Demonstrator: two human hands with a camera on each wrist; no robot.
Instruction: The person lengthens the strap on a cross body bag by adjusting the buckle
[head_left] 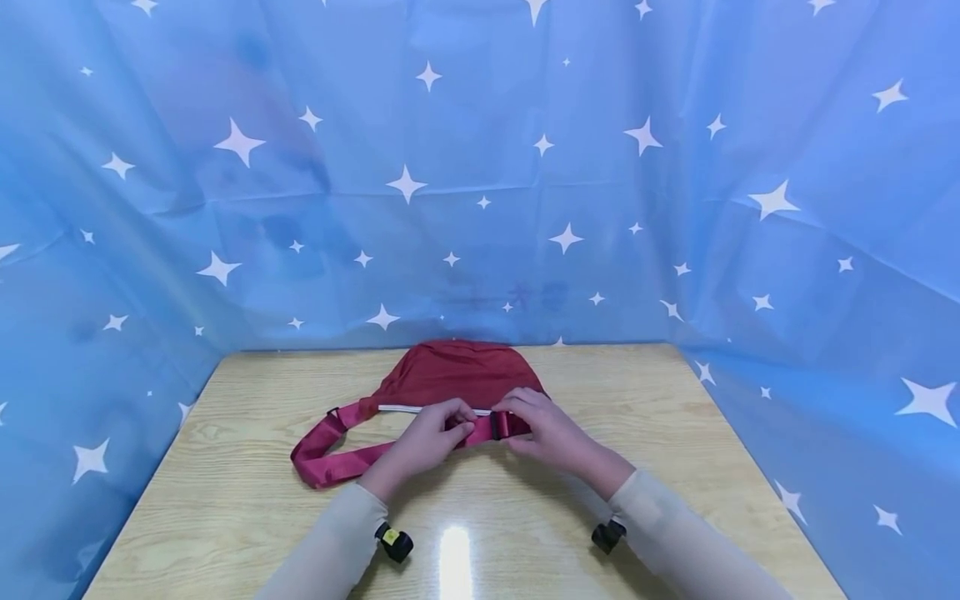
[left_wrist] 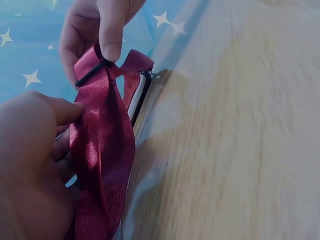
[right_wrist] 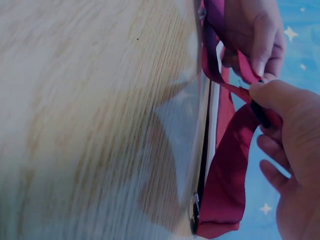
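Note:
A dark red waist bag (head_left: 461, 375) lies at the far edge of the table, its white-trimmed zipper toward me. Its shiny crimson strap (head_left: 348, 464) loops out to the left and comes back across the front. My left hand (head_left: 429, 435) pinches this strap, thumb on one face and fingers behind, as the left wrist view shows. Just to the right, my right hand (head_left: 551, 432) grips the black slider buckle (right_wrist: 260, 114) between thumb and fingers. In the right wrist view, the webbing bends in a loose fold beside the buckle.
The light wood-grain table (head_left: 637, 433) reaches toward me. Behind it and along both sides hangs a blue curtain (head_left: 480, 150) with white stars. A second black adjuster (head_left: 333, 412) sits on the strap near the bag's left end.

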